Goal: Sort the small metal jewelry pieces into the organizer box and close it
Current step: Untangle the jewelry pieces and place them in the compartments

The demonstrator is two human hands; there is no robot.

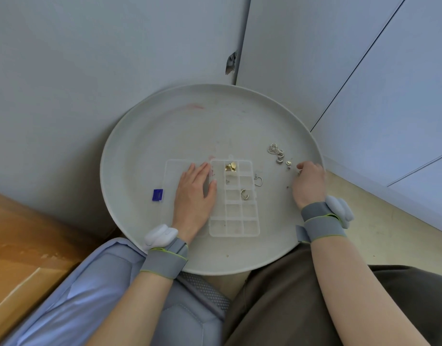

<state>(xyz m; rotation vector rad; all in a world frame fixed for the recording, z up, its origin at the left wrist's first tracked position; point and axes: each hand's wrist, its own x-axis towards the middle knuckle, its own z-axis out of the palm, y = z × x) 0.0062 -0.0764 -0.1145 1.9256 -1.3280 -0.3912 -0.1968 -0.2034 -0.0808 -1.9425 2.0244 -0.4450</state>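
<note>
I have the left hand spread flat, fingers together, palm down on the clear lid of the organizer box, its thumb touching the box's left wall. The box lies open just right of that hand; gold pieces sit in a far compartment, a silver ring in a middle one. My right hand is curled, fingertips pressed together on the tray; whether they pinch anything I cannot tell. Just beyond and left of it lies the cluster of silver pieces. A heart pendant lies between the box and that hand. Everything rests on a round grey tray against pale walls. A blue tag lies left of my left hand; its writing is unreadable.
</note>
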